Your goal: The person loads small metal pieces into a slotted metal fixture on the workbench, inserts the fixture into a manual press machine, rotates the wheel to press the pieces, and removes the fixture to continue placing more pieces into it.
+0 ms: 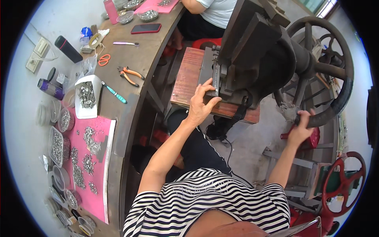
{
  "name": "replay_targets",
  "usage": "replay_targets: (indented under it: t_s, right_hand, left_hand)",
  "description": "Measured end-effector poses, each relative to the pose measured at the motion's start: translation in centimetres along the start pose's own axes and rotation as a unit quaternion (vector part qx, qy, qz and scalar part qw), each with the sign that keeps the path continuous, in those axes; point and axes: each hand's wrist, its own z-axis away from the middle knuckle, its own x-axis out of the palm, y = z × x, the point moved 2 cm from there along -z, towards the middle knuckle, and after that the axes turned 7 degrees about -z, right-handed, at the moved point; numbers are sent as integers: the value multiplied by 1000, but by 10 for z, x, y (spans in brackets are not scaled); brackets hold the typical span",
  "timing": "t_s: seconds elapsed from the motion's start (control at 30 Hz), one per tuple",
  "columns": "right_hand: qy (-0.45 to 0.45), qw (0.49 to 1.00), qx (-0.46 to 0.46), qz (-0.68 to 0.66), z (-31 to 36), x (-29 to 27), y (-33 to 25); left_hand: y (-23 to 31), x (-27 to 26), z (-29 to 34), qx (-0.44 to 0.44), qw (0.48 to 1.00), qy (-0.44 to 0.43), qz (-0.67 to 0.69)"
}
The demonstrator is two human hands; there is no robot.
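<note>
My left hand [200,106] is at the base of a dark, heavy hand press [260,59], thumb and fingers closed about the near end of a narrow silver metal strip [216,79]. That strip lies along the press's bed; what is under my fingertips is hidden. Out to the right, my right hand [302,128] has its fingers wrapped round the lower rim of the press's large handwheel [347,87]. Beside that hand a grey cloth wrapping [289,111] is tied on the wheel. A reddish wooden block top [187,75] carries the press.
On the curved bench at left lie pliers [130,76], a teal-handled tool [114,93], orange scissors [104,60], a phone [146,28] and a white tray [96,114] of metal bits. More bits cover a pink sheet [100,197]. Another person [213,15] sits beyond; a red handwheel [359,181] stands lower right.
</note>
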Motion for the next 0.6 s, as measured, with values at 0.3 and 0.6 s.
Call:
replay_targets:
  t_s: [0.3,0.6]
  right_hand:
    - [-37,999,-12,-37,-43,6,-47]
    - [-185,979,32,83,-158,11,-119]
  left_hand:
    - [5,-14,3,-16,1000,8,26]
    - [2,-14,-6,31,996,-31,-81]
